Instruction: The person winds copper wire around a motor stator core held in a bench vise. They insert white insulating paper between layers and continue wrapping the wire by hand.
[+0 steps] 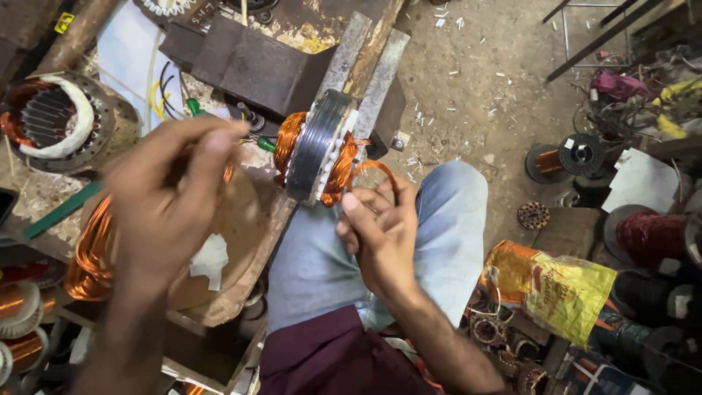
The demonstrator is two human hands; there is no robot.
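A dusty concrete floor [475, 80] is lying under flat daylight, with pale scraps and shavings [446, 22] littering it. A worn wooden desk [241, 241] is crowding the left side, and thin metal rods [599, 29] are leaning at the upper right. A yellow sack [563, 289] is slumping among clutter on the right.

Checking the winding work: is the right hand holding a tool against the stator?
No: the right hand pinches a loop of copper wire beside the stator with bare fingers.
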